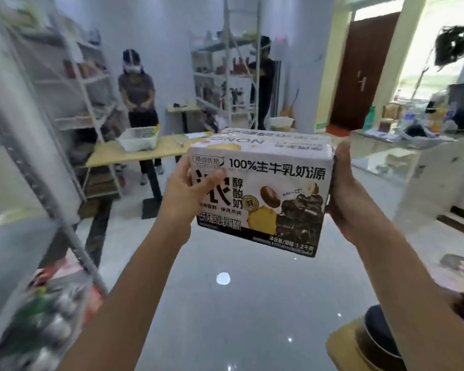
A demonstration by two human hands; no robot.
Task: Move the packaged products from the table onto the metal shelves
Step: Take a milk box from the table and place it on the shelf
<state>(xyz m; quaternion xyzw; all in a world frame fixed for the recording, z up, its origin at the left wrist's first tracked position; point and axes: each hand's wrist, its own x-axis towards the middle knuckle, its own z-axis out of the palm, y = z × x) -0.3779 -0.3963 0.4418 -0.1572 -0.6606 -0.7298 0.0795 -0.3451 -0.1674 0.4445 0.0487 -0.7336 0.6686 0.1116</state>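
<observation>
Now, the grip. The fingers (209,180) of your left hand (188,194) curl onto the left end of the printed white cardboard carton (273,188), thumb laid across its front face. The other digits are hidden behind it. Your right hand (346,199) presses on the opposite end, thumb up along the top corner and palm against the side panel. Both hands hold the carton and nothing else.

Position: the carton hangs in the air in front of you, clear of any surface and over the glossy grey floor (225,303). Its right end sits a little lower than its left. It is not on a shelf yet.

Surroundings: the grey metal shelf rack (24,145) stands close on your left, heavily blurred. Its lower level carries packaged goods (51,317) too smeared to identify. Farther off are a light wooden surface (158,148) with a white plastic basket (140,139) on it, and two people (137,84) well apart from you.

Risks, as judged from here:
- The hold looks like a side squeeze with nothing visibly under the base. If pressure eases on either end, the carton could slide down and drop to the floor.
- The existing tilt may worsen this, since the lower right end probably takes more of the load.
- The rack's slanted upright lies between the carton and the shelf boards. Swinging left without looking could clip a carton corner on it.
- Setting the carton down among the blurred goods could push one off the shelf edge.
</observation>
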